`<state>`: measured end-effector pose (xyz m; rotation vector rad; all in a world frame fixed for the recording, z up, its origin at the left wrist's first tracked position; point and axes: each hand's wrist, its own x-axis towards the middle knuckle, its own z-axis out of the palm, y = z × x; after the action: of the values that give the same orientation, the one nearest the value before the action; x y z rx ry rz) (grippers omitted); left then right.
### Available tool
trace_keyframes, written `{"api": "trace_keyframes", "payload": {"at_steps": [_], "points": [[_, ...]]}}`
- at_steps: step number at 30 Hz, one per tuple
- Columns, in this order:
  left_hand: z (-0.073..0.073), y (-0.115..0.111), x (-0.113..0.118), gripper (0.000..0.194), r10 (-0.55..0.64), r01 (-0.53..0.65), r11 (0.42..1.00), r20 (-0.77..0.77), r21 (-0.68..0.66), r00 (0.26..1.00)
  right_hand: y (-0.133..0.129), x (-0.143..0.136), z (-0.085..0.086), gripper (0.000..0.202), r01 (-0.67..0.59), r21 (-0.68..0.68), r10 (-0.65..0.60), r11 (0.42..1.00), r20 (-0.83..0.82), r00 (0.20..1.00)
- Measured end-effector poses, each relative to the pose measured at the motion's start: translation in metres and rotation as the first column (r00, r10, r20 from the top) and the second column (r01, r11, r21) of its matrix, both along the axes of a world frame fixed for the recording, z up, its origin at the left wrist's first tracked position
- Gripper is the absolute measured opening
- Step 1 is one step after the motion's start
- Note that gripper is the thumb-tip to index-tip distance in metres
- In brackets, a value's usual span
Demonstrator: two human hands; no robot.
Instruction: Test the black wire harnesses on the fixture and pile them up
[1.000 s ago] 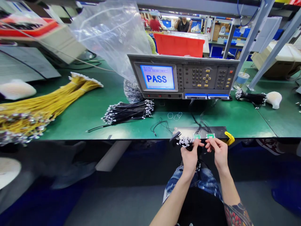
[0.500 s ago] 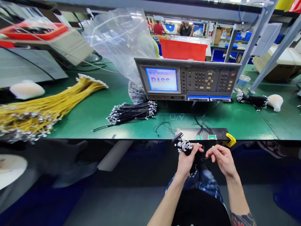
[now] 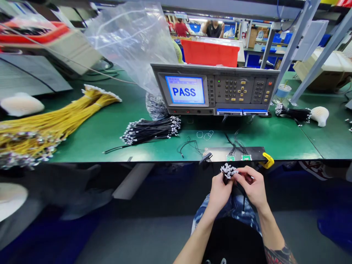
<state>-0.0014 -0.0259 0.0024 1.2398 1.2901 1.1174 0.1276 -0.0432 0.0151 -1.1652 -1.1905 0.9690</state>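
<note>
My left hand [image 3: 220, 189] is wrapped round a bundle of black cables [image 3: 228, 171], its white connectors facing up. My right hand [image 3: 252, 185] is closed at the right side of that bundle, thumb and forefinger touching it. A single black cable [image 3: 244, 202] hangs below my right hand, a white plug at its lower end; a small white connector shows between the fingers. Just beyond the hands, two green circuit boards [image 3: 246, 157] with black wires sit on a black strip [image 3: 254, 151] at the bench edge. A tester [image 3: 217, 90] behind them reads PASS.
A pile of black cables [image 3: 150, 131] lies left of the tester, with yellow cables [image 3: 68, 121] farther left. Rubber bands [image 3: 208, 135] and loose wires [image 3: 189, 143] lie on the green bench. A yellow clamp [image 3: 268, 160] and a dark clamp [image 3: 205, 158] grip its front edge.
My right hand has moved left to the bundle, and its fingers now touch it. My left hand has shifted slightly right with the bundle. The PASS text, blurred before, now reads sharply.
</note>
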Motion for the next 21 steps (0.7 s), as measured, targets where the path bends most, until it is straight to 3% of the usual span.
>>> {"api": "trace_keyframes", "payload": {"at_steps": [3, 8, 11, 14, 17, 21], "points": [[0.005, 0.000, -0.004, 0.030, -0.080, 0.080, 0.997, 0.010, -0.001, 0.997, 0.000, 0.002, -0.003, 0.011, -0.002, 0.040, 0.004, 0.999, -0.035, 0.999], [0.009, -0.001, -0.013, 0.041, -0.298, 0.327, 0.941, 0.247, -0.088, 0.922, 0.004, 0.012, -0.010, 0.017, 0.075, 0.018, -0.067, 0.997, -0.278, 0.958], [0.005, -0.002, -0.017, 0.055, -0.233, 0.332, 0.920, 0.394, -0.207, 0.889, 0.009, 0.017, -0.010, 0.025, 0.180, -0.022, -0.172, 0.983, -0.425, 0.889], [0.002, 0.000, -0.020, 0.056, -0.094, 0.249, 0.928, 0.473, -0.277, 0.876, 0.015, 0.022, -0.010, 0.030, 0.191, -0.034, -0.183, 0.981, -0.494, 0.850], [0.000, 0.003, -0.025, 0.049, 0.013, 0.152, 0.952, 0.532, -0.265, 0.847, 0.020, 0.027, -0.015, 0.031, 0.193, -0.036, -0.189, 0.981, -0.440, 0.878], [-0.002, 0.007, -0.030, 0.037, 0.050, 0.115, 0.969, 0.632, -0.217, 0.773, 0.021, 0.027, -0.024, 0.035, 0.217, -0.067, -0.227, 0.974, -0.300, 0.927]]}}
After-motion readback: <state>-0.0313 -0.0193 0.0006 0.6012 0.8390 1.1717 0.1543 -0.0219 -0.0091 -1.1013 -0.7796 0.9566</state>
